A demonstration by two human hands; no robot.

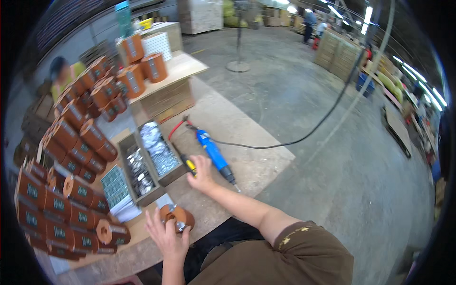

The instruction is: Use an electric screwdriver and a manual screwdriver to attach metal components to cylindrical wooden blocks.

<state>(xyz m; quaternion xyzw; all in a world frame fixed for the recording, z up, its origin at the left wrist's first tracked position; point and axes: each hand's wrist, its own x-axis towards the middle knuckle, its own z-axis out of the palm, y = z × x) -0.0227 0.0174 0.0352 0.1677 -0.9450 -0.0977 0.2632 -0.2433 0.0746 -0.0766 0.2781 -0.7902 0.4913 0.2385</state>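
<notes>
My left hand (170, 237) grips a short orange-brown cylinder (188, 217) at the table's near edge, its fingers spread over the top. The cylinder has a hole in its end and shiny metal pieces on it. My right hand (203, 175) is closed around the end of a slim tool with a yellow-and-black handle (190, 165), beside the parts bins. Just right of that hand lies a blue electric screwdriver (212, 151), its bit pointing toward me. One wooden bin (158, 190) holds shiny metal pieces; the other (177, 175) holds screws and a clear plastic bag.
Stacked orange-brown cylinders (59, 206) crowd the left side. Green-printed sheets (116, 186) lie beside the bins. A black cable (280, 144) runs from the screwdriver over the table edge. A wooden stand (173, 97) rises at the far end. Another person (64, 78) is beyond the stacks.
</notes>
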